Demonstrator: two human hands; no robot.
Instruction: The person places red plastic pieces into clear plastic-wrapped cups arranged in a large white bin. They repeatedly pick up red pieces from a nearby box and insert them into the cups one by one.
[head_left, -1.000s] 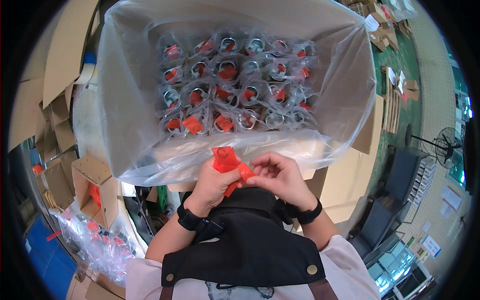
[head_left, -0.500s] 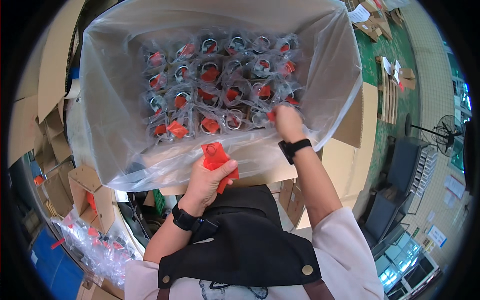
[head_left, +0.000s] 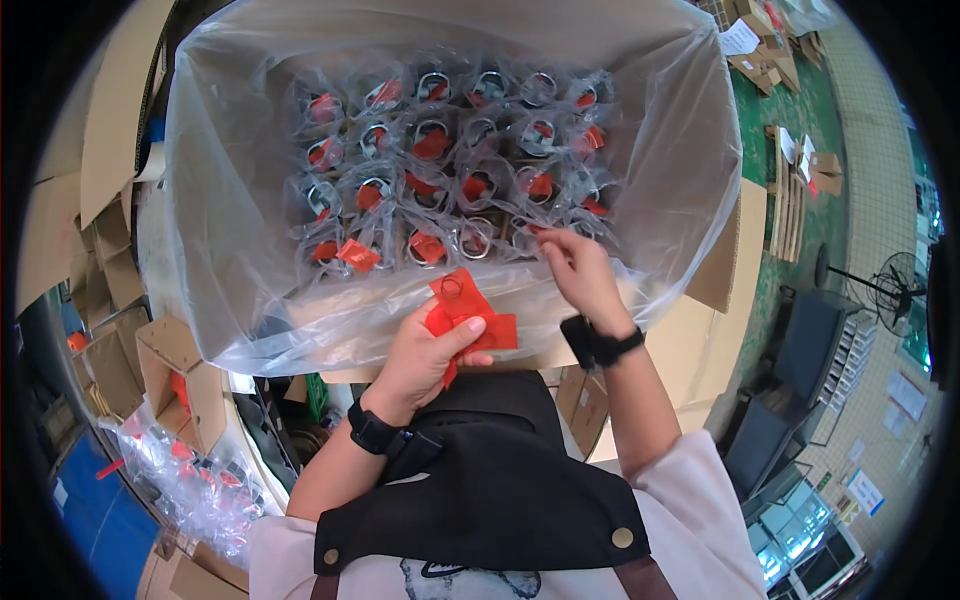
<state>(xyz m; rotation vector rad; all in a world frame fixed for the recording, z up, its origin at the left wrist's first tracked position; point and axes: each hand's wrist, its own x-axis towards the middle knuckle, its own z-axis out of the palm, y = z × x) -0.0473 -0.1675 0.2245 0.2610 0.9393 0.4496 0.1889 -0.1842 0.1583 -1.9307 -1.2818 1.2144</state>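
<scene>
Between the thumb and fingers of my left hand [head_left: 425,350] is a small fanned bunch of flat red packets [head_left: 497,331]. A ring shape shows on the top packet. My right hand [head_left: 585,280] reaches over the near side of a big lined carton [head_left: 270,335], thumb apart from the extended index finger. A bit of red shows at the index fingertip, beside a clear-bagged item [head_left: 525,240] in the nearest row. Rows of bagged items with metal rings [head_left: 476,238] fill the carton, many with a red packet [head_left: 427,247] on top.
More bagged items with red packets [head_left: 205,480] lie at lower left, near a small open carton [head_left: 165,345]. Cardboard flaps [head_left: 115,110] rise at far left. On the right are a wooden pallet [head_left: 783,205], a black standing fan [head_left: 890,275] and dark chairs [head_left: 795,350].
My right hand has drawn back slightly from the near row, its fingers now more extended. My left hand has moved a little right and up, and its red packets are fanned wider.
</scene>
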